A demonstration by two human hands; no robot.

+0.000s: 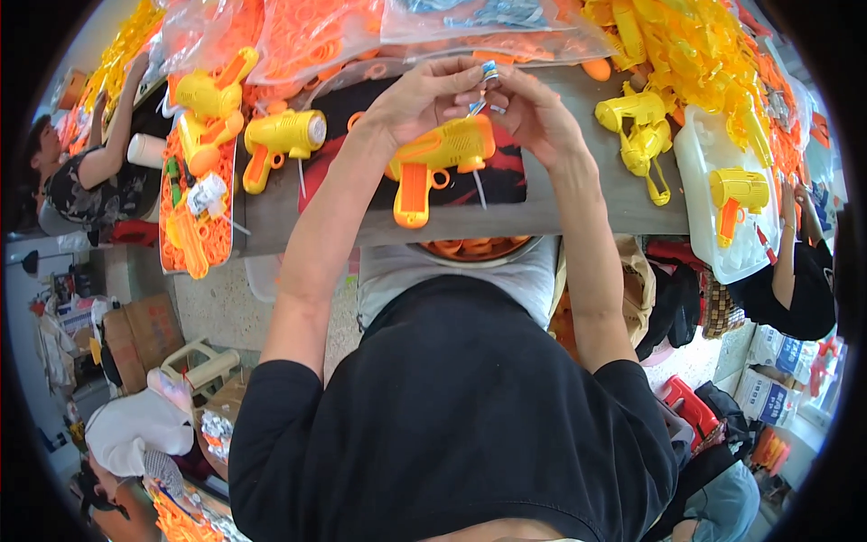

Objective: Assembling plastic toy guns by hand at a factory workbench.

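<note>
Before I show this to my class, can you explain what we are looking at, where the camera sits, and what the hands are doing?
The camera is worn on a person's head and looks down, so the edges bend. The left hand and right hand together pinch a small silvery part above a yellow and orange toy gun lying on the grey table. More toy guns and bags of orange parts lie around. Other people work at both sides.

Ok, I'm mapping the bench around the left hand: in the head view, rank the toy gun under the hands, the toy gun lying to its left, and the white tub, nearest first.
From the left hand:
1. Toy gun under the hands, just below it.
2. Toy gun lying to the left, on the table.
3. White tub, far right.
</note>
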